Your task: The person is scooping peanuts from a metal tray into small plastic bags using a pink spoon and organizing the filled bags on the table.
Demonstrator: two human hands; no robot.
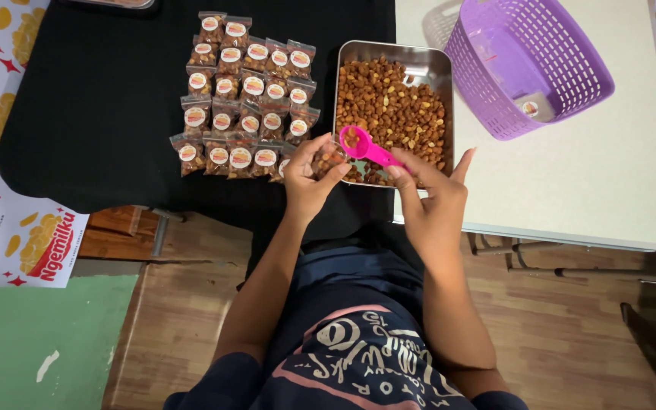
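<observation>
Left hand [309,178] gripping small bag [329,158], right hand [430,199] gripping pink scoop [366,146], snack tray [392,49], lilac basket [525,64] beside

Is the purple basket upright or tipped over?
Tipped: the purple basket lies on its side on the white table, its open mouth showing.

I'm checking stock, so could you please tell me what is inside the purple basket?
The purple basket, tipped on its side, shows one small labelled packet inside near the rim. Its far corners behind the slotted walls cannot be seen.
</observation>
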